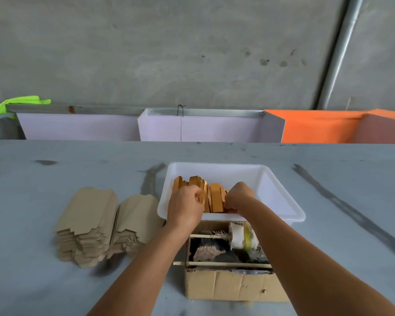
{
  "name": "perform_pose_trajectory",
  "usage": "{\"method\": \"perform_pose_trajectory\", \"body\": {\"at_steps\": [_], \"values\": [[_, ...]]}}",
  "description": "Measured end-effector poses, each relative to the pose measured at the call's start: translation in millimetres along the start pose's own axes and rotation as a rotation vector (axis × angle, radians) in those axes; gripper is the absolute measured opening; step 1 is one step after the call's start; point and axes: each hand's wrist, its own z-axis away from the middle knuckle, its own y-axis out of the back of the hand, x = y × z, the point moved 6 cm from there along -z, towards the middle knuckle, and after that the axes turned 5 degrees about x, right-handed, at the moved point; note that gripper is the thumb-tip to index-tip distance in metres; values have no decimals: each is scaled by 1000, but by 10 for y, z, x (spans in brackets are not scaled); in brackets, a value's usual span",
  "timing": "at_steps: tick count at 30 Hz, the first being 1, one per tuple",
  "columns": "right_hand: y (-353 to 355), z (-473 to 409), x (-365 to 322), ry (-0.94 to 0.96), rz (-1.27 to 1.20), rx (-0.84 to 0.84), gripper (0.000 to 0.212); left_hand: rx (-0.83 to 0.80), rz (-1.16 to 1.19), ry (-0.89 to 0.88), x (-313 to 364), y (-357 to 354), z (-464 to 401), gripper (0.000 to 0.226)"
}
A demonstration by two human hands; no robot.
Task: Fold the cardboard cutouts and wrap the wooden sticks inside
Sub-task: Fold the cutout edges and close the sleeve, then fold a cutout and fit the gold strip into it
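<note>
A white plastic tray sits mid-table and holds several orange-brown folded cardboard wraps standing on edge. Both hands are inside it. My left hand has its fingers curled round the left end of a wrap. At the right end of the row my right hand pinches a wrap near the tray's front wall. Left of the tray lie two stacks of flat brown cardboard cutouts. Two thin wooden sticks lie across the open cardboard box in front of the tray.
The cardboard box holds cloth scraps and a white roll with yellow tape. Lilac panels and orange panels stand behind the table's far edge. A neon green cloth hangs at the far left. Grey table surface spreads to both sides.
</note>
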Motion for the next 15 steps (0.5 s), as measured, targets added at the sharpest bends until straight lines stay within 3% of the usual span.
{"method": "perform_pose_trajectory", "body": {"at_steps": [4,9,12,15], "values": [[110,282,-374,313,81,108,15,50,121,44,-18,120,10,38],[-39,995,-979,737,9,-58,14,291,214,117,-235,624,12,38],[-281,1331,-1241,869,15,-99,20,423,218,144,-426,1011,31,45],[-737,1562,-1375,899,188,-147,20,458,193,166,-610,1214,66,44]]}}
